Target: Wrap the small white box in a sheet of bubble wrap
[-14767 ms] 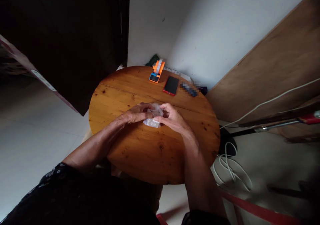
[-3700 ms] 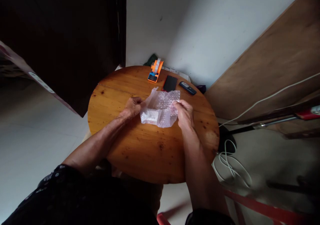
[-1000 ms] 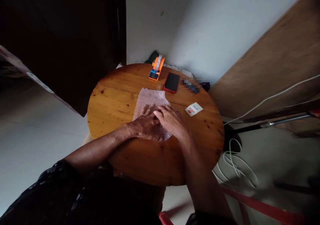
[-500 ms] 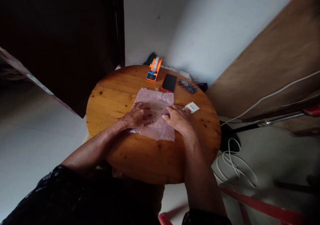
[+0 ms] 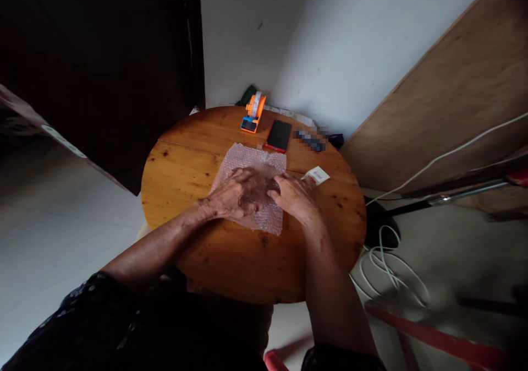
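Observation:
A sheet of clear bubble wrap point(image 5: 268, 225) lies on the round wooden table point(image 5: 256, 272) in front of me. My left hand point(image 5: 238, 192) rests across the middle of the sheet, palm down, with its fingers stretched to the right. At the sheet's right edge lies my right hand point(image 5: 293, 196), its thumb apart from the fingers and pointing left. Both hands are open and touch the plastic. Whether anything is inside the wrap under my hands cannot be made out. A small white packet point(image 5: 318, 175) with a printed label is just beyond my right hand.
Along the table's back stand an orange tape dispenser point(image 5: 254, 111), a black-screened phone with red edges point(image 5: 278, 136) and a dark, blurred-out object point(image 5: 309, 140). A white wall rises behind. White cable point(image 5: 385, 266) coils on the floor at right, near a red bar point(image 5: 433, 335).
My left hand has slid a little toward me and to the right over the bubble wrap, whose lower edge has shifted slightly. The right hand stays almost in place.

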Tool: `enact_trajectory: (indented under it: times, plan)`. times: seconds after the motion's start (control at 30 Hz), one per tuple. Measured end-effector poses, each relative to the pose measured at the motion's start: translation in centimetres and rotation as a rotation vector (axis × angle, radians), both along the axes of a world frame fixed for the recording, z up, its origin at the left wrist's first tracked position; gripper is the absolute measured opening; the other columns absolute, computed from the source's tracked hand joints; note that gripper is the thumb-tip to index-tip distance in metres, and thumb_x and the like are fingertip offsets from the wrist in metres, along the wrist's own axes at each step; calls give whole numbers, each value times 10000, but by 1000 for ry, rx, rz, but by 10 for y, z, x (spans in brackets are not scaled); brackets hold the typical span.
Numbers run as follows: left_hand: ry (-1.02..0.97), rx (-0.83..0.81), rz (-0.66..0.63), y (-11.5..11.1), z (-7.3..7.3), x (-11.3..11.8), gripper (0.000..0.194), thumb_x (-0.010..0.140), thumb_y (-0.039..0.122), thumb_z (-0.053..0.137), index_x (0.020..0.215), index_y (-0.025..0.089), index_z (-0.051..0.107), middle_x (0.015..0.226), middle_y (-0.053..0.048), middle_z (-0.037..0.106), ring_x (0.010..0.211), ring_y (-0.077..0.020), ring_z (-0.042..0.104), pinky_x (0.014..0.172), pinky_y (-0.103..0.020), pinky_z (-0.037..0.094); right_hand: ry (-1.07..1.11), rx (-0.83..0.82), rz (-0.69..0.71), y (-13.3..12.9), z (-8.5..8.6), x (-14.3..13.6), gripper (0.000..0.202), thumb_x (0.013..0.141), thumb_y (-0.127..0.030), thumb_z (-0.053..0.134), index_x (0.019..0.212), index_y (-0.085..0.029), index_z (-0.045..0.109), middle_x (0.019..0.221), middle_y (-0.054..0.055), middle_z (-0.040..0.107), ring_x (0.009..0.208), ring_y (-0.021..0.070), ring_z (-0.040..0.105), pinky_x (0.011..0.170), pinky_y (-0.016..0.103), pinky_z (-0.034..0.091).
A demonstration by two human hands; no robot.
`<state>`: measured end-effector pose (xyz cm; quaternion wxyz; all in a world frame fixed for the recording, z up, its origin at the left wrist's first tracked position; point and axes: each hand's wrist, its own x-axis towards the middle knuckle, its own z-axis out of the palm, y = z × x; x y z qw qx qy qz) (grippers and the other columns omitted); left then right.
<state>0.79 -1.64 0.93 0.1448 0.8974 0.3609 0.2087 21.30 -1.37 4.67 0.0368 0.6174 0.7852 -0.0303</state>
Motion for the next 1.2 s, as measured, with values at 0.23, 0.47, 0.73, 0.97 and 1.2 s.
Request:
enact_trajectory:
  times: [0.23, 0.47, 0.73, 0.97, 1.2]
  plan:
    - [204, -105, -142, -11, -9, 20, 918, 859, 779, 528, 1571, 233, 334, 1683, -133, 173, 1572, -361, 87, 1269, -579, 74, 165, 233, -118, 4, 7, 10, 355, 940, -260, 473, 1217, -170, 677, 1332, 161, 653, 1212, 354, 576, 1008, 512, 407]
    - [212, -96, -142, -10, -13, 19, 908, 817, 786, 588, 1538, 271, 390, 1683, -114, 182, 1570, -371, 90, 1265, -603, 60, 212, 242, -523, 16, 3, 54, 621, 851, -316, 610, 1423, -93, 519, 1390, 248, 590, 1266, 421, 553, 995, 544, 428]
    - [224, -118, -116, -11, -11, 21, 919, 799, 770, 628, 1535, 267, 408, 1671, -131, 217, 1564, -387, 112, 1273, -597, 76, 786, 325, -320, 17, 7, 49, 549, 804, -382, 648, 1311, -180, 590, 1187, 144, 714, 1081, 326, 679, 932, 502, 528]
    - [91, -149, -152, -13, -5, 20, 865, 832, 600, 688, 1540, 191, 407, 1611, -117, 376, 1504, -391, 293, 1251, -522, 273, 1240, -258, 191, -16, 3, -22, 647, 756, -519, 735, 1317, -232, 589, 1262, 104, 682, 1123, 280, 658, 929, 427, 558]
    - [173, -160, -139, -13, -7, 24, 918, 794, 677, 673, 1535, 202, 415, 1647, -144, 290, 1533, -416, 193, 1241, -606, 184, 1352, -178, -146, 13, -34, -27, 514, 749, -569, 673, 1114, -208, 644, 1040, 72, 737, 961, 241, 689, 858, 396, 557]
